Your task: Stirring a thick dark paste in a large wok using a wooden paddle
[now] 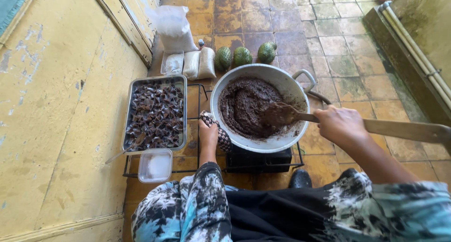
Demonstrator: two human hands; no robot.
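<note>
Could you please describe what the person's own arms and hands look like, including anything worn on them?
Both hands, left hand and right hand, are bare, with no gloves or rings visible. The forearms are uncovered; loose sleeves in a blue, black and white tie-dye pattern cover the upper arms.

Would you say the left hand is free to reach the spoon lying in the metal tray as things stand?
Probably not at once: the left hand grips the pan rim through a cloth. The spoon lies uncovered in the tray just beside it, nothing between.
</note>
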